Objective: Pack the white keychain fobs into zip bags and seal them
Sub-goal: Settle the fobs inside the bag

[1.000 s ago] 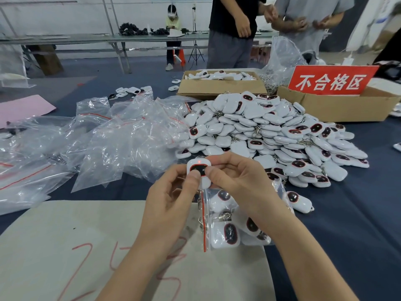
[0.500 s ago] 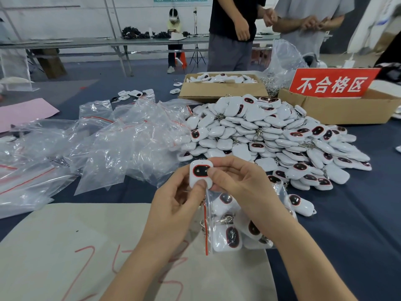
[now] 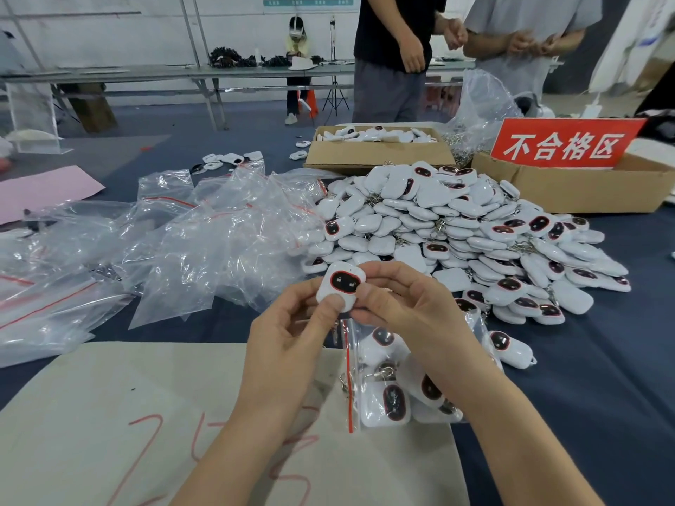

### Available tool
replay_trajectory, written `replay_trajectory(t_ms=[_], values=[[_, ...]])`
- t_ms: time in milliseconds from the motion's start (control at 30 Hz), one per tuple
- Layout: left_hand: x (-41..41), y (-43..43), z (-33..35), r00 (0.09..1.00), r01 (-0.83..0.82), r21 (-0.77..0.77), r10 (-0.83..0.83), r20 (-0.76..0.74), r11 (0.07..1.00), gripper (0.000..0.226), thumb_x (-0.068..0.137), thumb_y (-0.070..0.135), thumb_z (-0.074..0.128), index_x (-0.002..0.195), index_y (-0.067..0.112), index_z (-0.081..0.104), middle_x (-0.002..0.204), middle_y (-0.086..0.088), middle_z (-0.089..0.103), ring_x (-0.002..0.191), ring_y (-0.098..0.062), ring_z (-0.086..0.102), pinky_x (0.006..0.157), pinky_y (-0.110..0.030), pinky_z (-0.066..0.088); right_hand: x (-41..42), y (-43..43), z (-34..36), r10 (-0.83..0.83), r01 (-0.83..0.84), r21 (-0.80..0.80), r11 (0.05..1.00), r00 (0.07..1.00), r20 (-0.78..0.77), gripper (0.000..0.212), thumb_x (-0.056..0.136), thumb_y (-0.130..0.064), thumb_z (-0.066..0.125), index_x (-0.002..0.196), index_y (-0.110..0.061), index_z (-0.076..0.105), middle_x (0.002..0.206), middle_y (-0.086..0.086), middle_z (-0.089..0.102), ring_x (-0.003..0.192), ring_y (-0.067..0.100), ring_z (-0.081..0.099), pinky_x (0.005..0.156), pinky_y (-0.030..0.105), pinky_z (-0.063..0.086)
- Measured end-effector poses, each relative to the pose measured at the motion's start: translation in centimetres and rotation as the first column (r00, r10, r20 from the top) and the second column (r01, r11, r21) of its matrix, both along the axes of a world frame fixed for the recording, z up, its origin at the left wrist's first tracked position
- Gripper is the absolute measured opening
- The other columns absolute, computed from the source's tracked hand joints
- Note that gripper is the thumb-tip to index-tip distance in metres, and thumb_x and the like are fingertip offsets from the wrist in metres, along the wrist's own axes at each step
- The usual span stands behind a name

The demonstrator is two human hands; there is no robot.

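I see both hands pinching one white fob (image 3: 341, 284) above the table edge: the left hand (image 3: 292, 330) has its thumb on the lower rim with fingers curled behind, and the right hand (image 3: 412, 315) clamps the right side between thumb and forefinger. Its dark, red-ringed face points up at me. Just below lies the zip bag (image 3: 394, 381), part-filled with fobs, its red strip upright, though what holds it I cannot tell. The loose fob pile (image 3: 456, 235) sits beyond, with empty bags (image 3: 204, 242) to its left
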State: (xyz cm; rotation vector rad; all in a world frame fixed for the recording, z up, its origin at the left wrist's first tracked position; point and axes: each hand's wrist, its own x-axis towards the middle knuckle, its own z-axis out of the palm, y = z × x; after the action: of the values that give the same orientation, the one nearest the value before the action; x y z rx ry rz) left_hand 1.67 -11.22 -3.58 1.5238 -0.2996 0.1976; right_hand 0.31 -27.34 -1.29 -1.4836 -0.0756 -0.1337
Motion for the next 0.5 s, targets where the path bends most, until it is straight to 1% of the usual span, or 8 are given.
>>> replay_trajectory(t_ms=[67,100,133,200,267,367,467,500], values=[[0.1,0.4,-0.1,0.983,-0.118,0.146,0.095,0.155,0.982,0.013,0.094,0.026,0.072,0.102,0.036,0.072,0.095,0.015,0.074,0.087,-0.006,0.068,0.077,-0.010,0.048,-0.2,0.2,-0.2,0.060,-0.061,0.004,0.998,0.996,0.061,0.023,0.086,-0.028,0.075,0.109,-0.029,0.071,0.108,0.001,0.074,0.098,0.020,0.074,0.090,0.046,0.059],[0.0,0.6,0.0,0.961,-0.174,0.217,0.118,0.250,0.961,0.013,0.094,0.028,0.069,0.101,0.038,0.070,0.095,0.017,0.071,0.088,-0.008,0.065,0.078,-0.010,0.046,-0.3,0.4,-0.1,0.070,-0.070,0.001,0.998,0.993,0.096,0.023,0.084,-0.030,0.074,0.107,-0.028,0.071,0.108,0.000,0.074,0.096,0.018,0.073,0.083,0.031,0.060],[0.0,0.7,0.1,0.937,-0.214,0.252,0.125,0.325,0.944,0.014,0.093,0.028,0.068,0.102,0.040,0.069,0.095,0.017,0.068,0.089,-0.010,0.063,0.079,-0.011,0.044,-0.4,0.7,-0.1,0.056,-0.057,0.001,0.998,0.990,0.126,0.019,0.083,-0.029,0.073,0.102,-0.026,0.072,0.105,0.001,0.075,0.093,0.020,0.073,0.078,0.024,0.059],[-0.2,0.6,0.3,0.918,-0.219,0.225,0.122,0.376,0.949,0.015,0.091,0.025,0.067,0.100,0.037,0.069,0.094,0.017,0.064,0.089,-0.009,0.061,0.080,-0.010,0.042,-0.4,0.9,-0.3,0.027,-0.034,0.037,0.999,0.986,0.166,0.010,0.083,-0.025,0.071,0.092,-0.022,0.071,0.103,0.008,0.075,0.095,0.033,0.071,0.083,0.032,0.060],[-0.4,0.5,0.5,0.922,-0.187,0.173,0.112,0.370,0.967,0.018,0.089,0.020,0.069,0.096,0.037,0.069,0.092,0.016,0.064,0.088,-0.007,0.062,0.079,-0.008,0.042,-0.5,0.9,-0.3,0.048,-0.062,0.063,0.996,0.979,0.198,0.004,0.087,-0.019,0.070,0.091,-0.020,0.070,0.105,0.012,0.074,0.100,0.037,0.069,0.091,0.040,0.059],[-0.6,0.6,0.7,0.915,-0.198,0.165,0.122,0.385,0.966,0.030,0.087,0.014,0.070,0.092,0.043,0.069,0.090,0.012,0.065,0.087,-0.006,0.062,0.079,-0.007,0.042,-0.7,0.9,0.0,0.107,-0.130,0.087,0.988,0.968,0.225,0.014,0.090,-0.009,0.065,0.089,-0.022,0.069,0.107,0.009,0.075,0.100,0.027,0.071,0.083,0.026,0.057],[-0.6,0.7,0.7,0.904,-0.220,0.171,0.135,0.405,0.961,0.033,0.085,0.010,0.070,0.092,0.042,0.067,0.086,0.011,0.063,0.084,-0.002,0.061,0.079,-0.006,0.042,-0.8,1.1,0.0,0.127,-0.155,0.108,0.982,0.965,0.228,0.006,0.089,-0.008,0.064,0.090,-0.014,0.063,0.108,0.012,0.075,0.104,0.027,0.071,0.085,0.028,0.058],[-0.5,0.7,0.7,0.903,-0.225,0.177,0.137,0.408,0.958,0.032,0.085,0.009,0.070,0.092,0.040,0.068,0.086,0.010,0.063,0.084,-0.001,0.061,0.078,-0.006,0.042,-0.8,1.2,0.1,0.118,-0.144,0.105,0.984,0.967,0.227,0.004,0.088,-0.008,0.063,0.090,-0.012,0.062,0.108,0.012,0.075,0.101,0.023,0.072,0.081,0.023,0.058]])
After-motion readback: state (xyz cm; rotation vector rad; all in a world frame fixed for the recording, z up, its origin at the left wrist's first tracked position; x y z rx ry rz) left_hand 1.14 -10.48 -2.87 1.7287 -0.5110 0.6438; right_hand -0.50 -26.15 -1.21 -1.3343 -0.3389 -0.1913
